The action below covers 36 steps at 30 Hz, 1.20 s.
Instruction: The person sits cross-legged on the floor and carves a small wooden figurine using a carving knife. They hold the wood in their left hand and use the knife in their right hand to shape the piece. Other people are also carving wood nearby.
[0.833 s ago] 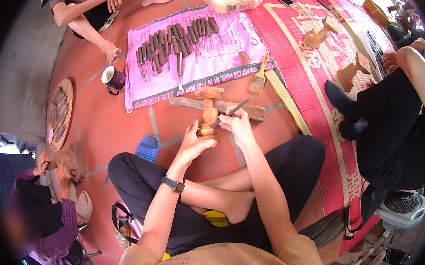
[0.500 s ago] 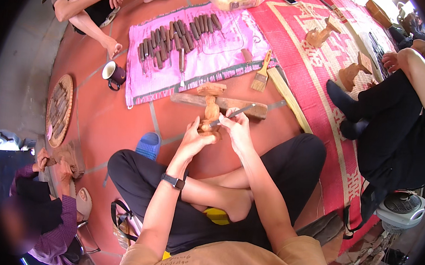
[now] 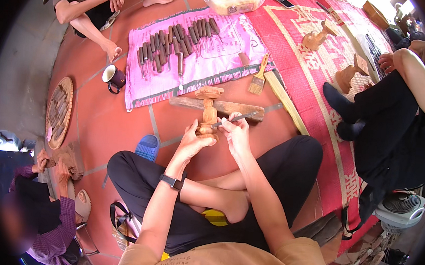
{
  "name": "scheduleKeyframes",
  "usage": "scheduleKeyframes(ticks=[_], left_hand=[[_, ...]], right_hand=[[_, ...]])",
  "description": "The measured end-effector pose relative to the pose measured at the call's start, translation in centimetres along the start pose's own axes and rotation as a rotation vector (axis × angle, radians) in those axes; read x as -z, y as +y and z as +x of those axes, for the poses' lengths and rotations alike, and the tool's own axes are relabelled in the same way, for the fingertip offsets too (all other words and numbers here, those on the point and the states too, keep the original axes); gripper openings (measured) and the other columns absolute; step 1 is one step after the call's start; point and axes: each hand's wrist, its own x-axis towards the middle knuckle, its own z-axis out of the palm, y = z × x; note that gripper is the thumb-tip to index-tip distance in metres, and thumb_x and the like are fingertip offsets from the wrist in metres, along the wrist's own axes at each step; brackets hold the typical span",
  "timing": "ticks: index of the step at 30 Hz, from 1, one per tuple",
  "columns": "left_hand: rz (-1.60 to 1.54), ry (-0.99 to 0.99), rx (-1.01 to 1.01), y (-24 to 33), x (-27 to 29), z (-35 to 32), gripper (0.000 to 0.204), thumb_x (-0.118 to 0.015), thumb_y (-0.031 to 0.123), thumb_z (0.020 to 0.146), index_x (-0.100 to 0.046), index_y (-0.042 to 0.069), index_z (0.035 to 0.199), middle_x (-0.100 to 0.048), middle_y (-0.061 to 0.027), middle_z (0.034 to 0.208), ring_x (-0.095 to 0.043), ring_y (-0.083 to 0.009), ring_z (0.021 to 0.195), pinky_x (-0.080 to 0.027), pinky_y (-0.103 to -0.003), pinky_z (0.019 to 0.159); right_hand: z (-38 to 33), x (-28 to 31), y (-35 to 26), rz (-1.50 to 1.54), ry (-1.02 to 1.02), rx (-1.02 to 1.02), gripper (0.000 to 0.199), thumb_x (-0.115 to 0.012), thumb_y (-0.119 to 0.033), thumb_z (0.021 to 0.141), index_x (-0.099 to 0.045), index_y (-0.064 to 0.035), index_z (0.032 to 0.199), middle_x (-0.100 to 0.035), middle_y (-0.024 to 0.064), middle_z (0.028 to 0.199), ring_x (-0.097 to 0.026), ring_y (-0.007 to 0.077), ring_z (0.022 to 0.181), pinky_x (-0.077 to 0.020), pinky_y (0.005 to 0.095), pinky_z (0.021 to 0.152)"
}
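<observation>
My left hand is closed around the lower end of a carved wooden figure, which has a flat block-like top and a narrower body. In my right hand I pinch a slim, dark metal carving tool. Its lower end meets the figure near my left fingers; the exact contact is too small to make out. The figure's upper part lies over a long wooden block on the tiled floor.
Beyond the block, many wood-handled carving tools lie on a pink sheet. A paintbrush, a dark mug, a woven tray and a blue slipper surround me. Other people sit left and right; more carvings stand on the red mat.
The view has shifted slightly. The tool in my right hand lies at a slightly flatter angle against the figure; my left hand keeps its hold.
</observation>
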Motion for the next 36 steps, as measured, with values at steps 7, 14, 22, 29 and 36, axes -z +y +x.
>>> scheduleKeyframes(ticks=[7, 14, 22, 29, 36], left_hand=[[0.017, 0.014, -0.006, 0.8, 0.0, -0.5, 0.118, -0.085, 0.029, 0.064, -0.019, -0.014, 0.152, -0.034, -0.0261, 0.149, -0.042, -0.0311, 0.138, -0.039, -0.036, 0.111], [0.052, 0.014, 0.002, -0.6, -0.1, 0.6, 0.119, -0.084, 0.028, 0.062, -0.019, -0.014, 0.153, -0.034, -0.0263, 0.148, -0.043, -0.0323, 0.136, -0.04, -0.036, 0.11], [0.089, 0.024, 0.004, 0.1, 0.0, 0.3, 0.117, -0.082, 0.027, 0.063, -0.019, -0.013, 0.153, -0.035, -0.0253, 0.148, -0.041, -0.0321, 0.138, -0.037, -0.037, 0.112], [0.08, 0.028, 0.011, 0.5, -0.1, 0.1, 0.117, -0.082, 0.027, 0.062, -0.02, -0.013, 0.153, -0.035, -0.0253, 0.148, -0.04, -0.0323, 0.139, -0.036, -0.037, 0.113], [0.045, -0.013, 0.01, -0.2, 0.4, 0.8, 0.12, -0.083, 0.03, 0.061, -0.018, -0.013, 0.153, -0.032, -0.0269, 0.149, -0.039, -0.0347, 0.139, -0.039, -0.039, 0.112]], right_hand=[[0.3, -0.2, -0.3, -0.025, 0.024, 0.01, 0.022, -0.064, 0.006, 0.088, -0.049, -0.0101, 0.088, -0.061, 0.0032, 0.091, -0.07, 0.0202, 0.094, -0.0567, 0.0343, 0.08], [1.4, 0.2, -1.2, -0.127, -0.019, -0.052, 0.018, -0.067, 0.002, 0.087, -0.053, -0.009, 0.088, -0.061, 0.0014, 0.085, -0.067, 0.0162, 0.082, -0.055, 0.0317, 0.075], [2.1, -0.4, -1.9, -0.218, -0.003, -0.087, 0.017, -0.068, 0.002, 0.085, -0.056, -0.0095, 0.085, -0.063, 0.0016, 0.082, -0.066, 0.0139, 0.076, -0.0515, 0.0283, 0.066], [2.4, -0.4, -1.8, -0.296, -0.01, -0.103, 0.018, -0.07, 0.002, 0.083, -0.057, -0.0099, 0.086, -0.063, 0.0009, 0.08, -0.066, 0.015, 0.071, -0.0508, 0.0287, 0.066], [1.5, -2.2, -1.8, -0.326, -0.099, -0.023, 0.015, -0.069, 0.001, 0.084, -0.057, -0.0085, 0.085, -0.062, 0.0014, 0.079, -0.065, 0.0154, 0.072, -0.0499, 0.0276, 0.066]])
